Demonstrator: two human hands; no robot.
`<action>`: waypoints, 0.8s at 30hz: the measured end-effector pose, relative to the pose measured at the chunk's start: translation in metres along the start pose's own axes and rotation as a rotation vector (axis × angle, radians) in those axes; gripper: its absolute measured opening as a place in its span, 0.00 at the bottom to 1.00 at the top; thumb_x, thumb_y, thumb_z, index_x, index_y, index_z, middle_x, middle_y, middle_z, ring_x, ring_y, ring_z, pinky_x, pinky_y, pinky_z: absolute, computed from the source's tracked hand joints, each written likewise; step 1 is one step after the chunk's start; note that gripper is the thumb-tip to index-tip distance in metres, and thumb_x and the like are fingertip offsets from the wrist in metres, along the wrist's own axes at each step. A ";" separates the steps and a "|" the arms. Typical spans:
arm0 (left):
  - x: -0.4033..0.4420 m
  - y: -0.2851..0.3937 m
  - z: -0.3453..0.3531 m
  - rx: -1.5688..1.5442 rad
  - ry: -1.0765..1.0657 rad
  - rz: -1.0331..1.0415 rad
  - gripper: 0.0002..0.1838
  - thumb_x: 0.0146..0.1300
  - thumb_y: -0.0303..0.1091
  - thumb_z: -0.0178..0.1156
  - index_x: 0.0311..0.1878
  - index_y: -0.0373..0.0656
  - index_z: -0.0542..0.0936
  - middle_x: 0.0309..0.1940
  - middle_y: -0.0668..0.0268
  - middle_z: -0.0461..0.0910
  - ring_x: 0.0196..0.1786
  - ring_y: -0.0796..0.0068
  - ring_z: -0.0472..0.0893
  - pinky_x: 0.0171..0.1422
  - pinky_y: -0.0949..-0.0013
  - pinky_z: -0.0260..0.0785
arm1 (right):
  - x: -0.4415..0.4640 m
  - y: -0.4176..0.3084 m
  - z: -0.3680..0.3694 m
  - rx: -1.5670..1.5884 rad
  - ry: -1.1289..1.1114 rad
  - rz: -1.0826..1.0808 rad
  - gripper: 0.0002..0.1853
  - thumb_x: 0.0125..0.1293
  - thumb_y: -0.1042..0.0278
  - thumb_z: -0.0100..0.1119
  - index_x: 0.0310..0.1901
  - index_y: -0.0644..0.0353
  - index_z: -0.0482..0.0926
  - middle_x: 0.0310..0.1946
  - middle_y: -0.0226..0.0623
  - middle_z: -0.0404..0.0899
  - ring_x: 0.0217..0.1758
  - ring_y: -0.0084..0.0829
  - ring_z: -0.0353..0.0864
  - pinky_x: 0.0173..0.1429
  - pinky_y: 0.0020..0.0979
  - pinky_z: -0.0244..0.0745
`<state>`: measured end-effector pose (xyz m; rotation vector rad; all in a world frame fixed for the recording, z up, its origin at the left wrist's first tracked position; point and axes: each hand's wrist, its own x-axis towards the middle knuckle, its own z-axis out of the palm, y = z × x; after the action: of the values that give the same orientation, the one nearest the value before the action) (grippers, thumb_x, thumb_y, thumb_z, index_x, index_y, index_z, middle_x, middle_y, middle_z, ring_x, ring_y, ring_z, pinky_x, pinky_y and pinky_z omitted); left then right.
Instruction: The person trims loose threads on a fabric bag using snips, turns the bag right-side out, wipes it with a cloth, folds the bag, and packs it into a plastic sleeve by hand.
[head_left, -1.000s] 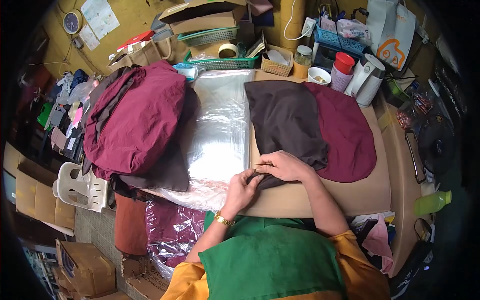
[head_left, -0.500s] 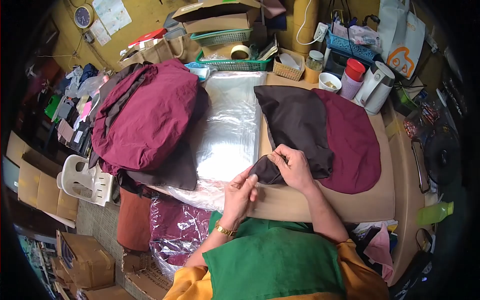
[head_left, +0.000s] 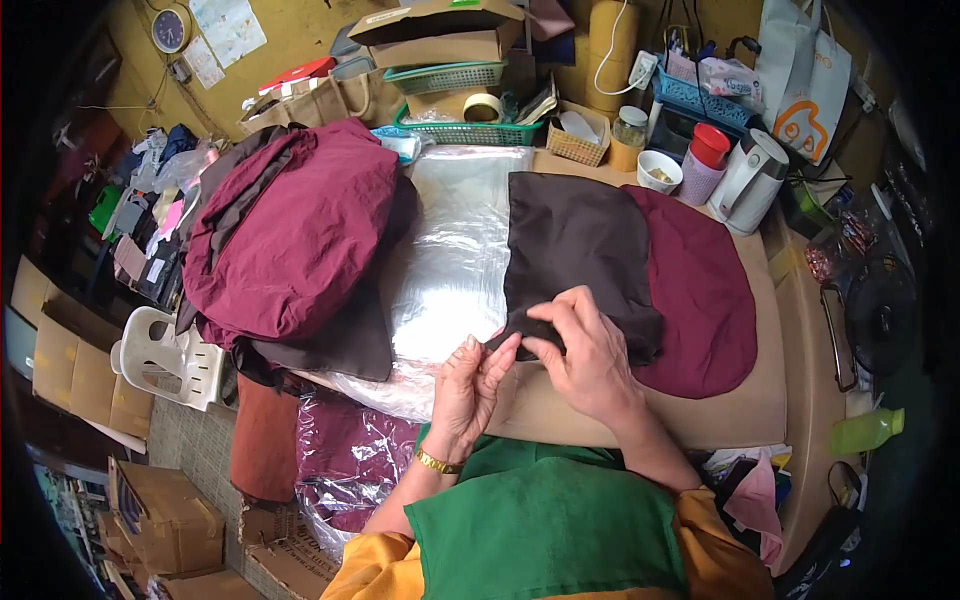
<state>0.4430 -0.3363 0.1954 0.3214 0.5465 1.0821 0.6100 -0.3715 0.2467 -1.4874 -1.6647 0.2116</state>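
Note:
A dark brown and maroon cloth piece lies on the table in front of me; its dark brown part (head_left: 580, 235) is nearer the middle and its maroon part (head_left: 705, 300) is to the right. My left hand (head_left: 468, 390), with a gold watch on the wrist, pinches the dark near corner of the cloth. Just right of that corner, my right hand (head_left: 592, 365) hovers over the dark part, thumb and forefinger apart and curved. Left of the cloth lies a stack of clear plastic sheets or bags (head_left: 450, 260).
A pile of maroon and dark cloth (head_left: 300, 240) covers the table's left side. Along the back stand a green basket (head_left: 470, 132), a white bowl (head_left: 659, 172), a red-lidded cup (head_left: 705, 165) and a white kettle (head_left: 748, 180). Plastic-wrapped maroon cloth (head_left: 355, 450) sits below the table edge.
My right hand has released its pinch on the cloth corner and its fingers have spread. The dark part now lies flatter, its left edge straighter. My left hand stays at the corner.

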 end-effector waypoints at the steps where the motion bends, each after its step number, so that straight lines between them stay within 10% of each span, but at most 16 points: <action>1: -0.002 0.001 0.003 0.036 0.005 0.010 0.13 0.75 0.35 0.50 0.40 0.33 0.74 0.46 0.53 0.80 0.52 0.60 0.84 0.57 0.66 0.82 | -0.001 -0.009 -0.006 -0.077 -0.002 -0.086 0.15 0.58 0.65 0.68 0.45 0.58 0.79 0.41 0.37 0.74 0.38 0.40 0.78 0.41 0.40 0.72; 8: 0.003 -0.007 -0.013 0.014 -0.213 0.006 0.13 0.73 0.32 0.54 0.53 0.33 0.75 0.46 0.58 0.81 0.46 0.70 0.83 0.52 0.70 0.80 | -0.001 -0.027 -0.009 -0.282 0.035 -0.356 0.15 0.51 0.69 0.71 0.42 0.60 0.81 0.32 0.31 0.71 0.30 0.29 0.74 0.34 0.33 0.62; 14: -0.007 -0.006 0.004 0.123 -0.188 0.060 0.11 0.76 0.35 0.50 0.43 0.36 0.74 0.44 0.59 0.79 0.39 0.78 0.80 0.52 0.73 0.80 | -0.003 -0.028 0.000 -0.371 0.060 -0.418 0.08 0.56 0.71 0.59 0.37 0.58 0.74 0.27 0.32 0.66 0.26 0.27 0.71 0.30 0.32 0.59; 24: -0.016 0.005 -0.007 0.185 -0.270 0.055 0.10 0.76 0.34 0.49 0.39 0.39 0.69 0.59 0.45 0.74 0.56 0.59 0.82 0.60 0.62 0.79 | -0.002 0.028 -0.009 0.154 -0.306 0.078 0.16 0.56 0.68 0.71 0.43 0.65 0.78 0.37 0.40 0.80 0.38 0.42 0.83 0.42 0.35 0.76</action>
<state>0.4294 -0.3486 0.1967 0.6377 0.3977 1.0228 0.6367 -0.3690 0.2335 -1.4580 -1.7834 0.6235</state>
